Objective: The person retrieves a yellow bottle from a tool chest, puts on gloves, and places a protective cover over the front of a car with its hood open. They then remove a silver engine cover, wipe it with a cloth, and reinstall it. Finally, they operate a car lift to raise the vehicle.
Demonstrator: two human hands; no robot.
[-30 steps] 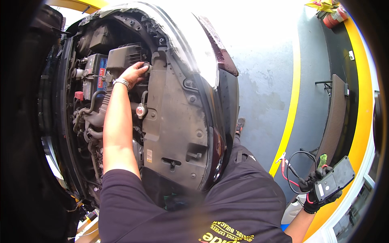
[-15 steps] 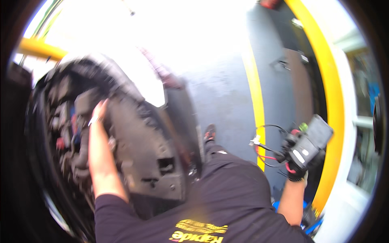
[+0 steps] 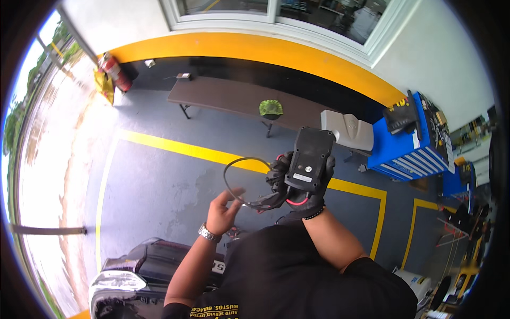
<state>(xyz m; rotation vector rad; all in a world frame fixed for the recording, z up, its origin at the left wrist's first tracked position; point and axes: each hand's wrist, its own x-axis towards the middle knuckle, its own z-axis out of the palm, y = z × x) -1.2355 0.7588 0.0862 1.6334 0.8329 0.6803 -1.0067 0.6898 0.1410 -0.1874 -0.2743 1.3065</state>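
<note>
My right hand [image 3: 319, 181], in a black glove, grips a black handheld tester [image 3: 311, 151] with its labelled back facing up. Bunched against it in the same hand is a dark clamp-like part [image 3: 278, 173], partly hidden. A black cable [image 3: 227, 173] loops out to the left, and a short red lead [image 3: 298, 201] shows below the tester. Bare, with a metal watch at the wrist, my left hand [image 3: 222, 211] hovers beside the cable's lower end. Its fingers are bent and slightly blurred, thumb apart from them; I see nothing held there.
A long brown bench [image 3: 223, 98] stands along the wall, a green-and-black cap [image 3: 271, 108] on it. To the right are a grey case [image 3: 348, 130] and a blue tool cabinet [image 3: 406, 146]. A car's front [image 3: 154, 266] is at lower left, a fire extinguisher [image 3: 116, 73] at far left.
My view has swung from the car's open engine bay toward the wall and bench. My left hand has left the engine bay and come near the cable; the tester is now in front of me.
</note>
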